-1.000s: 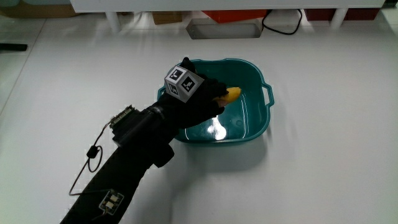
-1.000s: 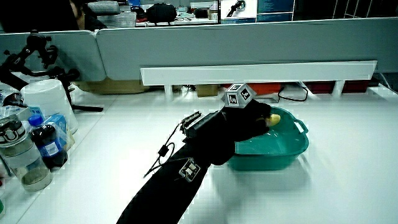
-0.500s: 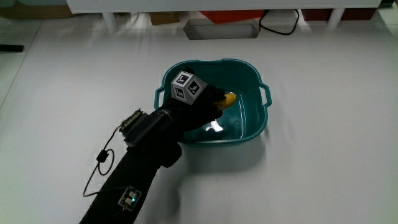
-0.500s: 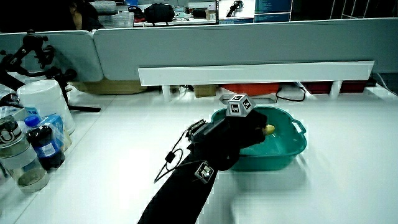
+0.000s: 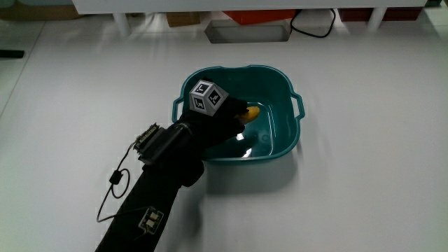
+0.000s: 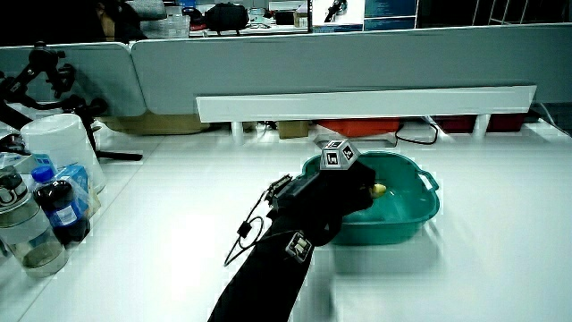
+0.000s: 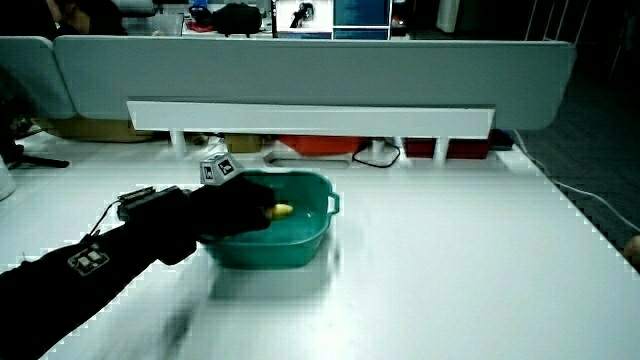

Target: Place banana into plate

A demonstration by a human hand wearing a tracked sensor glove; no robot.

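A teal basin with two small handles [image 5: 290, 129] [image 6: 420, 206] [image 7: 315, 235] stands on the white table. The gloved hand [image 5: 224, 119] [image 6: 349, 183] [image 7: 235, 210] reaches over the basin's rim into it, with the patterned cube [image 5: 206, 96] on its back. Its fingers are curled around a yellow banana [image 5: 250, 113] [image 6: 380, 190] [image 7: 281, 210], of which only the tip sticks out. The banana is held low inside the basin; whether it touches the basin's floor is hidden.
In a side view, bottles [image 6: 55, 206] and a white bucket [image 6: 61, 148] stand at the table's edge, away from the basin. A white rail [image 6: 366, 103] [image 7: 310, 118] and a cable [image 5: 315, 28] run along the low partition. A wire [image 5: 115, 178] hangs from the forearm.
The hand has carried the banana lower into the basin and a little nearer to the person; less of the banana shows now. The grasp is unchanged.
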